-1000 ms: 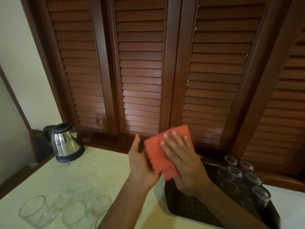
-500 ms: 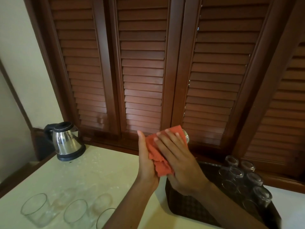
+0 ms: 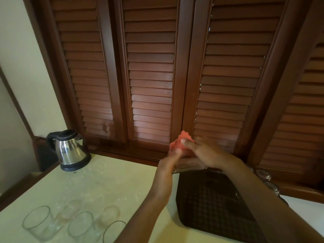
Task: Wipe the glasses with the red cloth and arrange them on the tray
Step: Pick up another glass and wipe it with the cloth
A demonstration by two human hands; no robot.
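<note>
My right hand (image 3: 203, 153) pinches the bunched red cloth (image 3: 180, 141) above the tray's far edge. Just below it, my left hand (image 3: 169, 162) grips a clear glass (image 3: 189, 165), which lies tilted between both hands and is blurred. The dark checked tray (image 3: 210, 204) sits on the counter at right; my right arm hides most of the glasses (image 3: 264, 178) standing along its right side. Several clear glasses (image 3: 40, 223) lie on the pale counter at bottom left.
A steel electric kettle (image 3: 70, 151) stands at the counter's back left corner. Brown louvred shutters (image 3: 150, 76) fill the wall behind. The pale counter (image 3: 108, 183) stretches between kettle and tray.
The cloth, earlier spread flat over the glass under my right palm, is now bunched at my right fingertips. Both hands have shifted right and the glass shows below them.
</note>
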